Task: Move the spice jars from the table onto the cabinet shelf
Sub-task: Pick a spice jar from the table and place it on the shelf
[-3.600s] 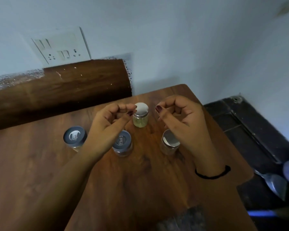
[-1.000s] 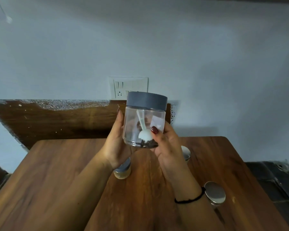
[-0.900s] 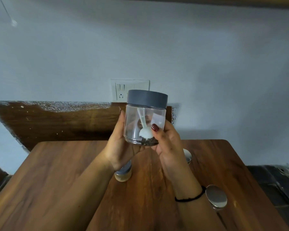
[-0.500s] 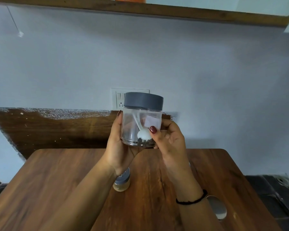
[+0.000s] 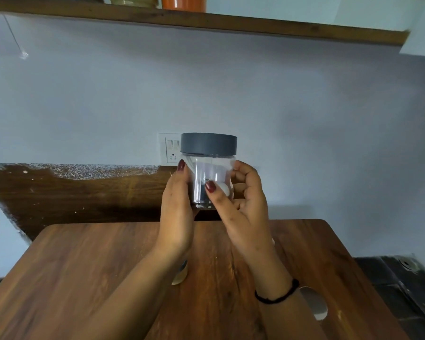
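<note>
**Jar held in both grips above the tabletop's far edge**

Left grip (image 5: 179, 207) and right grip (image 5: 243, 212) both clasp one jar (image 5: 211, 173). It is lifted clear of the tabletop (image 5: 96, 266), upright, over the middle of the far edge. It sits between the two palms, and the shelf (image 5: 206, 22) is well above it.

Left grip: palm on the jar's left wall, fingers running up it, one dark red nail just under the lid (image 5: 208, 143).

Right grip: thumb pressed on the front wall, low down, with the other fingers curled round the right side and back. A black band (image 5: 277, 296) is on that wrist.

Jar: clear, smooth, cylindrical wall, plastic or glass, can't tell which. The lid is a matte grey, flat-topped screw type, slightly wider than the body. Inside there is a white rounded scoop (image 5: 223, 188) behind the right thumb and dark bits (image 5: 203, 200) along the bottom. Writing: none legible.

A small jar (image 5: 180, 274) with pale contents stands near the tabletop's middle, mostly hidden by the left wrist. A silver-lidded jar (image 5: 315, 305) stands toward the right edge, half behind the right forearm.

The tabletop is brown wood grain with rounded far corners. A darker wood panel (image 5: 71, 192) runs along the wall behind it, its top edge speckled white. A white switch plate (image 5: 171, 148) with a socket is on the wall, partly behind the lid.

The shelf is a wooden plank across the top of the view. An orange vessel (image 5: 184, 3) and a greenish pot (image 5: 133, 0) stand on it, both cut off by the frame.
</note>
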The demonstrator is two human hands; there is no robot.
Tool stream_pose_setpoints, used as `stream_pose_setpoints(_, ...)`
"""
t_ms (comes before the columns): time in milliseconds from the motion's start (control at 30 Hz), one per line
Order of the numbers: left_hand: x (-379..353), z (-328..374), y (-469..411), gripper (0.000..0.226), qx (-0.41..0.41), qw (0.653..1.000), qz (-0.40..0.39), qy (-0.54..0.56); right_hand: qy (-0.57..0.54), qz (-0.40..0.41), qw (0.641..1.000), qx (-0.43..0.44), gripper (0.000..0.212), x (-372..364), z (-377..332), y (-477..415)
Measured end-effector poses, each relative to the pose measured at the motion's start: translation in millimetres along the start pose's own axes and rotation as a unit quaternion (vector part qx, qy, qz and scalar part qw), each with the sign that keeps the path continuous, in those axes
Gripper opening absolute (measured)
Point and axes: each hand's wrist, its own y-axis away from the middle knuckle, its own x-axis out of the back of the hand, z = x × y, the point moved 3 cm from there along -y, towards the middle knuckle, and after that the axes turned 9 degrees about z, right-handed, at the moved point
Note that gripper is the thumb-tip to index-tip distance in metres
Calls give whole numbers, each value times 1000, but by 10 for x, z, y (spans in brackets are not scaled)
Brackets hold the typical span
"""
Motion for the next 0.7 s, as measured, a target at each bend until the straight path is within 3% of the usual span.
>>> stream_pose_setpoints(167, -44, 22, 139, 41, -38, 999, 16, -22, -29, 6, 1000, 4, 62, 25, -9, -7)
stream_pose_setpoints(433, 73, 52, -15, 41, 32, 995, -97, 13, -95, 17, 995, -32, 50, 96, -53, -49)
stream_pose_setpoints(600, 85, -84, 54, 58, 113, 986, -102, 71, -83, -20, 996, -26, 52, -1, 13, -11)
stream_pose_setpoints(700, 88, -145, 93, 61, 117, 987, -92, 59, -46, -25, 998, -34, 51, -24, 77, 4)
